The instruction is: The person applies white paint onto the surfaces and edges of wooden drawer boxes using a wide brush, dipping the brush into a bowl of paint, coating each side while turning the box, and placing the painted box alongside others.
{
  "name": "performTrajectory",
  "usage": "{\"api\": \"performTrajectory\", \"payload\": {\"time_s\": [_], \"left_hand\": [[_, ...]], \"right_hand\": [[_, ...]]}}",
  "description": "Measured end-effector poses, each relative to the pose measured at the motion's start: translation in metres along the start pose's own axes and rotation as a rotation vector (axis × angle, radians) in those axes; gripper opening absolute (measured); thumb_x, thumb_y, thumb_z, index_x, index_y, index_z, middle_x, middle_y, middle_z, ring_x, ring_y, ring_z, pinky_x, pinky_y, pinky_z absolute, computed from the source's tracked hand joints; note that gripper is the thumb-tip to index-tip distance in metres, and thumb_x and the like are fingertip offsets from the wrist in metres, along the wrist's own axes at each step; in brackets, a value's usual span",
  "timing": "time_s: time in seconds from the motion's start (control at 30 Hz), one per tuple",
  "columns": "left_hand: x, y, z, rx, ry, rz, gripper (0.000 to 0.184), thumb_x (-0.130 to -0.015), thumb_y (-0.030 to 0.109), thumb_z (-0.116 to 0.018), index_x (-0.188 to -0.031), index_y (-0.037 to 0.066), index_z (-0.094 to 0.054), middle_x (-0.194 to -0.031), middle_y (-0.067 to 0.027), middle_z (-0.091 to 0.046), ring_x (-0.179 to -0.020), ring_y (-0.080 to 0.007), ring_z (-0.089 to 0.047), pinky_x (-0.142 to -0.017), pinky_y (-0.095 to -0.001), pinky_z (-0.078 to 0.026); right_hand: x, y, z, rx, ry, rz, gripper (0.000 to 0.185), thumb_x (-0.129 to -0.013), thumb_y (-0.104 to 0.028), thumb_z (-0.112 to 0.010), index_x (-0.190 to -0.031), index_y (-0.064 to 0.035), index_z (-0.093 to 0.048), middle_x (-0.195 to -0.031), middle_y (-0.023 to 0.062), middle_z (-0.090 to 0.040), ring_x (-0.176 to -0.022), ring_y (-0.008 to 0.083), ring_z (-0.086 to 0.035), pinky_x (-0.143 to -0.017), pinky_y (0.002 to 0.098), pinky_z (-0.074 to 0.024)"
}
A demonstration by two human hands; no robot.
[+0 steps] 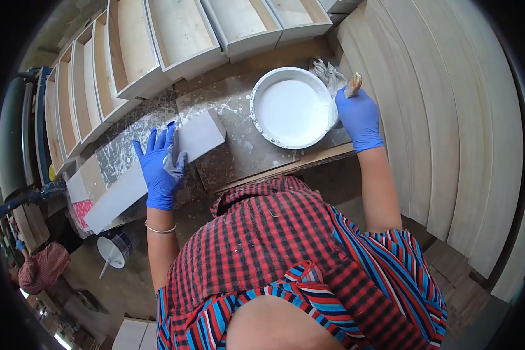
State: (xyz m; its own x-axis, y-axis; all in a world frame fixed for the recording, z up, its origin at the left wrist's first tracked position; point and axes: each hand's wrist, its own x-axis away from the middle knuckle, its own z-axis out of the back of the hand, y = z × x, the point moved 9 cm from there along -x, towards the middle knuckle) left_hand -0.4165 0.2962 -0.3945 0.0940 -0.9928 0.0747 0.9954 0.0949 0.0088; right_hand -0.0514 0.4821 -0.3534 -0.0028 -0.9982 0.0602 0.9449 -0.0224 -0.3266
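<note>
My left hand [162, 166], in a blue glove with pale paint smears, lies on a long, pale painted board [201, 137] with its fingers spread. The board rests at a slant on the paint-splattered worktop [233, 154]. At the right rim of a round white basin [291, 108] of white paint, my right hand [359, 119], also blue-gloved, is closed. A stained, tan handle end [353, 85], apparently of a paintbrush, sticks up from its grip. The brush's other end is hidden by the hand and rim.
Shallow wooden drawers [181, 35] line the back of the worktop. A crumpled grey rag [328, 74] lies behind the basin. Long wooden boards [426, 116] lean on the right. A paint bucket [114, 251] stands on the floor at left, near another person [44, 268].
</note>
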Motion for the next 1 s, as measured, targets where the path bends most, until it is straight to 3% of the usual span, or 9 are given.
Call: {"api": "performTrajectory", "payload": {"time_s": [0.1,0.2,0.37,0.63,0.73,0.8,0.83,0.93,1.0], "left_hand": [[0.002,0.004,-0.002,-0.144,0.090,-0.003,0.083,-0.069,0.044,-0.065,-0.138,0.011,-0.030,-0.135,-0.0096,-0.041,-0.128,-0.0310,-0.032,-0.106,-0.0562,-0.008],[-0.003,0.015,0.026,0.097,0.115,0.066,0.095,-0.065,0.045,-0.070,-0.139,0.009,-0.024,-0.130,-0.0119,-0.044,-0.122,-0.0308,-0.039,-0.105,-0.0558,-0.013],[-0.024,0.013,0.014,0.109,-0.077,0.120,0.113,-0.054,0.041,-0.079,-0.141,0.005,-0.015,-0.106,-0.0143,-0.053,-0.102,-0.0300,-0.050,-0.098,-0.0529,-0.027],[-0.030,0.016,0.009,0.153,-0.007,0.046,0.094,-0.051,0.034,-0.080,-0.129,0.001,-0.038,-0.098,-0.0154,-0.054,-0.090,-0.0311,-0.051,-0.084,-0.0407,-0.038],[-0.028,0.016,0.013,0.164,0.024,0.041,0.081,-0.051,0.028,-0.078,-0.121,0.000,-0.046,-0.095,-0.0153,-0.054,-0.087,-0.0308,-0.051,-0.081,-0.0402,-0.039],[-0.021,0.017,0.011,0.214,0.012,0.030,0.076,-0.052,0.024,-0.076,-0.117,-0.002,-0.049,-0.092,-0.0147,-0.054,-0.085,-0.0305,-0.050,-0.083,-0.0412,-0.039],[-0.017,0.019,0.018,0.213,-0.011,0.040,0.077,-0.052,0.024,-0.076,-0.118,-0.002,-0.048,-0.093,-0.0143,-0.053,-0.086,-0.0303,-0.050,-0.086,-0.0421,-0.038],[0.011,0.022,0.037,0.207,0.033,0.022,0.081,-0.053,0.021,-0.075,-0.124,-0.001,-0.044,-0.093,-0.0126,-0.051,-0.088,-0.0301,-0.049,-0.092,-0.0457,-0.035],[0.027,0.024,0.048,0.264,0.094,0.032,0.084,-0.052,0.019,-0.076,-0.127,0.002,-0.042,-0.093,-0.0110,-0.050,-0.091,-0.0302,-0.048,-0.095,-0.0467,-0.033]], "right_hand": [[-0.007,0.002,-0.007,-0.089,-0.018,0.004,0.042,-0.082,-0.037,-0.045,-0.085,0.0014,-0.061,-0.079,0.0252,-0.060,-0.079,0.0410,-0.058,-0.072,0.0432,-0.0471],[-0.009,0.001,-0.011,-0.018,-0.068,0.007,0.040,-0.082,-0.036,-0.042,-0.083,-0.0003,-0.061,-0.080,0.0246,-0.060,-0.078,0.0418,-0.058,-0.072,0.0469,-0.0471],[-0.003,-0.007,0.010,0.026,-0.068,0.025,0.039,-0.081,-0.036,-0.044,-0.084,-0.0011,-0.061,-0.081,0.0243,-0.060,-0.078,0.0417,-0.058,-0.072,0.0460,-0.0471],[-0.007,0.007,-0.004,-0.063,-0.198,-0.020,0.040,-0.080,-0.038,-0.048,-0.089,-0.0022,-0.062,-0.083,0.0233,-0.061,-0.083,0.0398,-0.058,-0.075,0.0418,-0.0473],[-0.008,0.005,-0.007,-0.179,-0.199,0.155,0.042,-0.077,-0.038,-0.054,-0.092,0.0001,-0.061,-0.083,0.0224,-0.062,-0.081,0.0380,-0.060,-0.072,0.0407,-0.0480],[-0.015,0.018,-0.015,-0.121,-0.325,-0.002,0.033,-0.077,-0.030,-0.064,-0.092,-0.0004,-0.062,-0.080,0.0155,-0.065,-0.066,0.0223,-0.064,-0.061,0.0318,-0.0491],[-0.013,0.007,-0.009,-0.132,-0.330,0.019,0.033,-0.077,-0.030,-0.064,-0.092,-0.0004,-0.062,-0.080,0.0155,-0.065,-0.066,0.0223,-0.064,-0.061,0.0318,-0.0491],[-0.002,-0.035,0.027,-0.499,-0.261,0.128,0.021,-0.080,-0.016,-0.064,-0.096,-0.0023,-0.064,-0.086,0.0080,-0.066,-0.061,0.0137,-0.061,-0.055,0.0256,-0.0480],[0.009,-0.063,0.016,-0.920,-0.547,0.060,0.017,-0.082,-0.006,-0.060,-0.098,-0.0021,-0.064,-0.085,0.0033,-0.065,-0.059,0.0088,-0.057,-0.054,0.0205,-0.0464]]}}
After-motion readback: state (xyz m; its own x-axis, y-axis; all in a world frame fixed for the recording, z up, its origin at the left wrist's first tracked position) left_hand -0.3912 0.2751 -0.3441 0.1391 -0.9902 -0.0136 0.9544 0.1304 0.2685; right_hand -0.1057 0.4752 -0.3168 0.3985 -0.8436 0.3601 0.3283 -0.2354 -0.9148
